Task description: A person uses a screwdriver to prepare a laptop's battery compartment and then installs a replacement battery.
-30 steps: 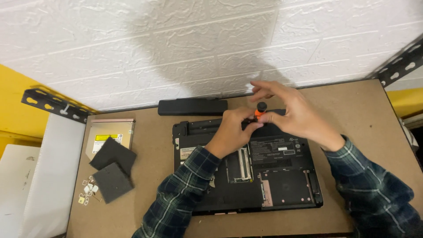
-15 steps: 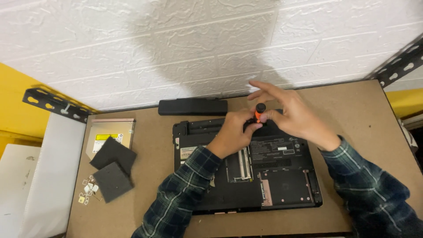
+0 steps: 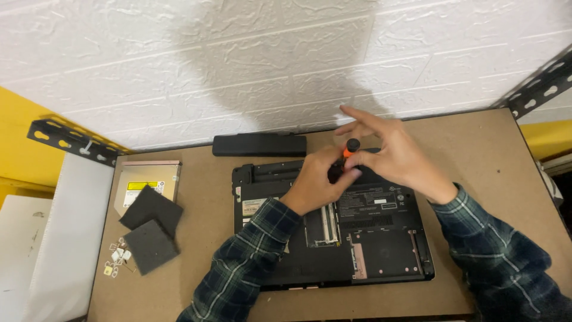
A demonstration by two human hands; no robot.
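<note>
Brown desk (image 3: 476, 155) by white wall: both hands' grip closed on screwdriver (image 3: 348, 152) over laptop (image 3: 381, 250)

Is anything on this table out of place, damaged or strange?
Nothing looks damaged or spilled. The laptop lies upside down with its bays uncovered, while both hands hold a screwdriver upright on it. Two dark covers overlap askew beside the optical drive.

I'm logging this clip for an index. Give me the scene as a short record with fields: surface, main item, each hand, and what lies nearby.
surface: brown table against a white wall
main item: black laptop, underside up, bays open
left hand: steadies the screwdriver's lower end on the laptop
right hand: fingers on the orange screwdriver, held upright
behind laptop: long black battery
left side: optical drive, two dark foam pads, small loose parts
</note>
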